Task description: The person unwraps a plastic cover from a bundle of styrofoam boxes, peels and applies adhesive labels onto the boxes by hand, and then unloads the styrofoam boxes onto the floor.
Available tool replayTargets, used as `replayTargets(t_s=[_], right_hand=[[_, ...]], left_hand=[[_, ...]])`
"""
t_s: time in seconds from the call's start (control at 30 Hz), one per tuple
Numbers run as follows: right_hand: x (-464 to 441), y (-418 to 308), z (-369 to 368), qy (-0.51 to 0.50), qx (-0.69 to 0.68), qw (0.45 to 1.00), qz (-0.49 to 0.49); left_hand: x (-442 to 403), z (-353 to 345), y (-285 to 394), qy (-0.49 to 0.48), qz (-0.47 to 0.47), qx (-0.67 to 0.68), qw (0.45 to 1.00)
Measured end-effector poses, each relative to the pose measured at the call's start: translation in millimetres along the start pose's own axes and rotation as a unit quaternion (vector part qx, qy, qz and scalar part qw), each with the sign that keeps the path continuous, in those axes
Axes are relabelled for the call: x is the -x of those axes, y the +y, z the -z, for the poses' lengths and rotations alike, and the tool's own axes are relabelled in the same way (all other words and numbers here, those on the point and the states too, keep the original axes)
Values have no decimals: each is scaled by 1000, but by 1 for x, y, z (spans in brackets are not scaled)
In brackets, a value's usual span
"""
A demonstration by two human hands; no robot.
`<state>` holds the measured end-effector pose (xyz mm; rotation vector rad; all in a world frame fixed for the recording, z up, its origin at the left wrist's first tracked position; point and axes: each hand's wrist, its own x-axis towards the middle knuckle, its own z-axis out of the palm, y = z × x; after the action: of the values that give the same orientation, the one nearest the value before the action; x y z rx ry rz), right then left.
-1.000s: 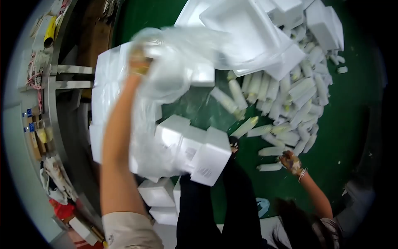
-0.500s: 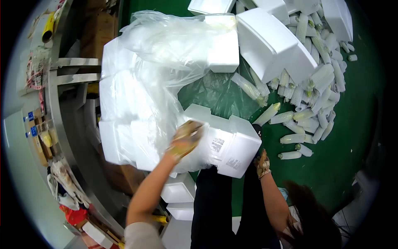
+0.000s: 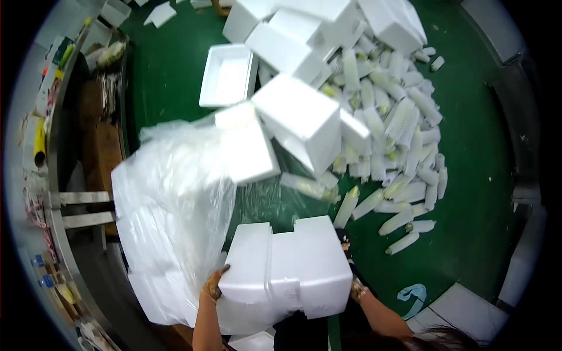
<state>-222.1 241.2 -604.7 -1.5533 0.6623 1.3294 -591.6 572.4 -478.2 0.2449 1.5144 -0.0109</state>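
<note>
A white foam box (image 3: 304, 263) with a notch in its edge is upright before my legs. My left hand (image 3: 215, 282), in a stained work glove, grips its left side with the fingers partly behind the wall. On the opposite side, my gloved right hand (image 3: 358, 289) presses against the box, its fingers mostly hidden. Left of the box, a clear plastic bag (image 3: 181, 175) lies draped over more white foam boxes. Beyond it, a loose transparent sheet (image 3: 281, 199) lies on the green floor.
Many net-wrapped pale vegetables (image 3: 404, 123) are heaped on the floor at the right. Several white foam boxes (image 3: 304, 114) lie tilted against the heap. An open foam box (image 3: 228, 76) stands further back. A metal rack (image 3: 64, 228) runs along the left.
The camera view has shifted, revealing more floor at the back. My left hand has moved from the top of the foam box to its left side, and my right hand is on the right side.
</note>
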Motion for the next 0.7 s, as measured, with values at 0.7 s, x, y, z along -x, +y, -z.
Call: replayTargets(t_s=[0.7], right_hand=[[31, -562, 124, -240, -84, 854, 454]], left_hand=[[161, -288, 129, 256, -476, -225, 811]])
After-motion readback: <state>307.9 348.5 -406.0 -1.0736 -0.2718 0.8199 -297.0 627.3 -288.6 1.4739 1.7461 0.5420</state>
